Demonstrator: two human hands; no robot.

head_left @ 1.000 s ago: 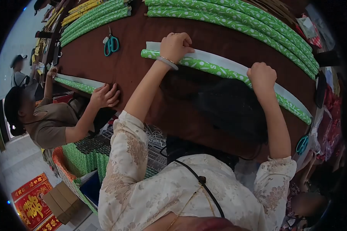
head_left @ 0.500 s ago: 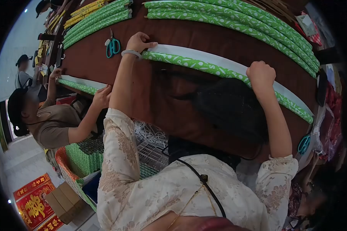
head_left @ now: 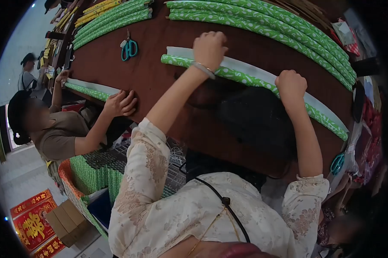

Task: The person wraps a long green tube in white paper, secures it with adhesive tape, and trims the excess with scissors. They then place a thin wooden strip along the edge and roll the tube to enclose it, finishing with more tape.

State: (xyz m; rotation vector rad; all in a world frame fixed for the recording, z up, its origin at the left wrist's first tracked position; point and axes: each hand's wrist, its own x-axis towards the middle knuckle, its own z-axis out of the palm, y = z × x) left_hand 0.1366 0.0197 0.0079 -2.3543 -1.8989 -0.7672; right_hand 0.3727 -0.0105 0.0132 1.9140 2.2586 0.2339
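A long, narrow roll of green-and-white patterned wrapping paper [head_left: 241, 77] lies across the brown table, its white inner side showing as a strip along the far edge. My left hand [head_left: 209, 49] is over the left half of this roll, fingers curled and reaching past the white strip, with nothing visible in them. Farther right, my right hand [head_left: 291, 84] is closed on the same roll, knuckles up; its fingertips are hidden.
Finished green rolls [head_left: 263, 26] are stacked at the back. Teal scissors [head_left: 128, 49] lie left of my roll, and another teal pair [head_left: 337, 163] near the right edge. On the left a co-worker [head_left: 58, 133] handles another green strip [head_left: 90, 90]. A basket [head_left: 75, 180] of rolls stands below.
My left hand has moved right from the roll's left end, leaving that end uncovered. My right hand stays in place. The co-worker's nearer hand has opened out beside their strip's end.
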